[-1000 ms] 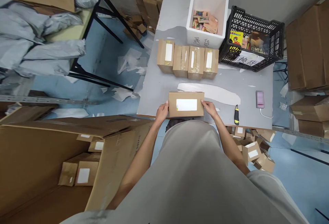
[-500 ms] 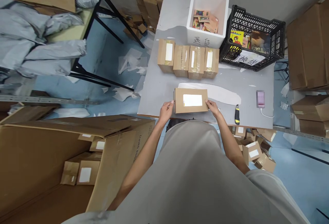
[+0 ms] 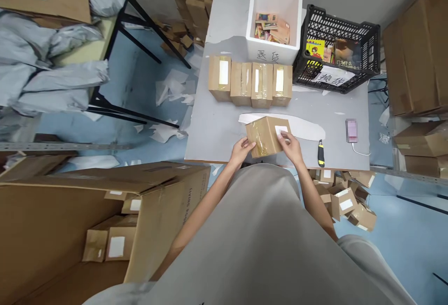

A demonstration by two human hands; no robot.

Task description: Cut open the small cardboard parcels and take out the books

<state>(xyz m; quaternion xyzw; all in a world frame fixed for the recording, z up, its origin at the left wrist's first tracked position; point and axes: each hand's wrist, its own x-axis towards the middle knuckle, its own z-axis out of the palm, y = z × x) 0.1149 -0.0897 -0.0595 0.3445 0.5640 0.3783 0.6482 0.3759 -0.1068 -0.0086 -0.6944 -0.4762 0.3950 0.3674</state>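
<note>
Between my two hands a small brown cardboard box (image 3: 266, 136) is tilted near the front edge of the grey table (image 3: 217, 132). Clear tape runs down its left face, and a white label shows partly on its right face. My left hand (image 3: 242, 151) grips the lower left side of the box. On the right side, my right hand (image 3: 290, 146) has its fingers on the box beside the label, covering part of it. A yellow and black utility knife (image 3: 321, 153) lies to the right of my right hand. A white paper sheet (image 3: 308, 128) lies behind the box.
Several taped boxes (image 3: 241, 81) stand in a row farther back. Behind them are a white foam bin (image 3: 273, 53) and a black crate (image 3: 346, 78) with books. A phone (image 3: 352, 131) with a cable lies at right. A large open carton (image 3: 164, 221) stands at lower left.
The box has been turned and tilted, so its taped end now faces left and its label sits at the right. My right hand has moved onto its labelled side.
</note>
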